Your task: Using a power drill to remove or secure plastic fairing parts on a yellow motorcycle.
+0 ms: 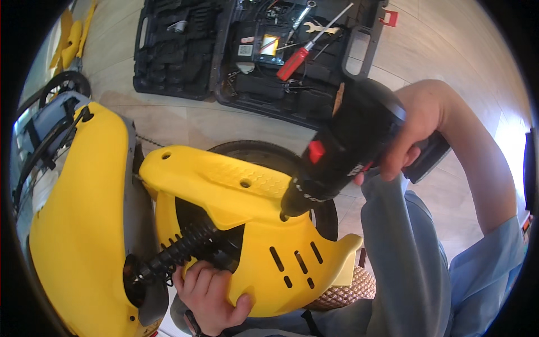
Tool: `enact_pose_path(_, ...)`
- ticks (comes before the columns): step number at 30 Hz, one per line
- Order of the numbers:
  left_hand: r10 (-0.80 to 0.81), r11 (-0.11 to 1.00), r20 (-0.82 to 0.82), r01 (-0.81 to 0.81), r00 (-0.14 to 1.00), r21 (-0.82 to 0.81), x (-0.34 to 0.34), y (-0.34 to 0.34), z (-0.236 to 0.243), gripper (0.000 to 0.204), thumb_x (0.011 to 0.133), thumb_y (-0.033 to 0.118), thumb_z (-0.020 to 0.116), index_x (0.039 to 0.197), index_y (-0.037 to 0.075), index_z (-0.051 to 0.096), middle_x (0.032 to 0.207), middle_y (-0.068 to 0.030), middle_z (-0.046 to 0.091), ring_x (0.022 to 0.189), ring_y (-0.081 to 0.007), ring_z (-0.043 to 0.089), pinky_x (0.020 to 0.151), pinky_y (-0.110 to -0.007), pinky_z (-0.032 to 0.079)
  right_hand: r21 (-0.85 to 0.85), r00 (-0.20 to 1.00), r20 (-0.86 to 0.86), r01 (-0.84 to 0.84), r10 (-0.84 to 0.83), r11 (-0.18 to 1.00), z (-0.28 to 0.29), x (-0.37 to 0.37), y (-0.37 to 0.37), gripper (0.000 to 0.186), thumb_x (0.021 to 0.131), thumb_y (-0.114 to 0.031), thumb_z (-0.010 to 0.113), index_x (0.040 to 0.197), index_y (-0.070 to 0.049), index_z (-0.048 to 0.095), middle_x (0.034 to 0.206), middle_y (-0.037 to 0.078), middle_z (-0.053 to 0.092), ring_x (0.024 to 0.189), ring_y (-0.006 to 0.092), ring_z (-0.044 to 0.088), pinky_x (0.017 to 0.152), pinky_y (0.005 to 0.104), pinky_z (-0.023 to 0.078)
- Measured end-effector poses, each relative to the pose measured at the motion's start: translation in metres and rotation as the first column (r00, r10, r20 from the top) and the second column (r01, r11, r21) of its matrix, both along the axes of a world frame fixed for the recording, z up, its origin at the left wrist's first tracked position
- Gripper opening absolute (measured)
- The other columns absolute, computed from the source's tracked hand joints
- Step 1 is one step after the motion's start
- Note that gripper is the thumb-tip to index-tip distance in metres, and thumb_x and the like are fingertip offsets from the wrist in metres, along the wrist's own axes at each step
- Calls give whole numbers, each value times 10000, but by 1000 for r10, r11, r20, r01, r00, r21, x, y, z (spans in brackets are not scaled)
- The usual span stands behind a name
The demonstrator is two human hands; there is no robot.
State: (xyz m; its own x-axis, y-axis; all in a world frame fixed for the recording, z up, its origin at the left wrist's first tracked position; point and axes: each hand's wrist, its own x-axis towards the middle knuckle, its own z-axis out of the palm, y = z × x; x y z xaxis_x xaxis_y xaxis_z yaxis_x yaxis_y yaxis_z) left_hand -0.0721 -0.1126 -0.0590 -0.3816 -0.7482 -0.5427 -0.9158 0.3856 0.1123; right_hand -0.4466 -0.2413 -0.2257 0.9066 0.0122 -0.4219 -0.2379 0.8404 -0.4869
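My right hand (412, 129) is wrapped round the handle of a black cordless drill (345, 143) with a red switch. The drill's nose points down at a hole near the right end of the raised arm of a yellow plastic fender (264, 275). Whether the bit sits in a screw is hidden by the chuck. My left hand (210, 295) grips the fender's lower left edge, thumb on the yellow face and fingers curled in beside a black coil-spring shock absorber (179, 247). A black tyre (327, 219) shows behind the fender.
A large yellow body panel (78, 224) stands at the left, joined to the shock absorber. Beyond the fender, an open black tool case (174, 73) lies on the wood-look floor (443, 50), holding a red-handled screwdriver (292, 64), a wrench (321, 28) and a ratchet (300, 19).
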Motion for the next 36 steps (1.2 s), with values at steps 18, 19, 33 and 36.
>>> enact_pose_path(18, -40, 999, 4, 40, 999, -7, -14, -10, 8, 444, 886, 468, 517, 886, 39, 631, 867, -130, 605, 960, -325, 603, 1009, -533, 370, 226, 999, -18, -43, 48, 973, -14, 0, 8, 285, 766, -118, 677, 1018, 15, 668, 615, 40, 518, 443, 104, 426, 456, 250, 340)
enact_pose_path(19, -82, 997, -69, 82, 994, -3, -17, -15, 7, 321, 895, 343, 601, 916, 26, 648, 877, -129, 626, 940, -323, 618, 983, -484, 406, 255, 999, -23, -39, 46, 966, -15, 0, 9, 290, 765, -122, 675, 1021, 14, 667, 615, 40, 519, 443, 104, 433, 456, 250, 343)
enact_pose_path(33, -38, 999, -109, 38, 993, 6, -12, -12, 1, 508, 920, 487, 506, 975, 6, 662, 903, -179, 629, 926, -372, 611, 1004, -521, 375, 73, 987, -147, -54, 64, 996, -3, 7, 13, 369, 718, -88, 669, 1077, -16, 625, 793, 81, 564, 622, 162, 512, 603, 300, 408)
enact_pose_path(36, -33, 999, -103, 32, 994, -12, -13, -13, 1, 492, 924, 473, 515, 990, 8, 663, 920, -184, 632, 926, -367, 613, 997, -513, 381, 75, 978, -160, -127, 137, 989, -3, 9, 10, 456, 720, -57, 669, 1169, -24, 602, 928, 102, 585, 750, 191, 548, 707, 316, 437)
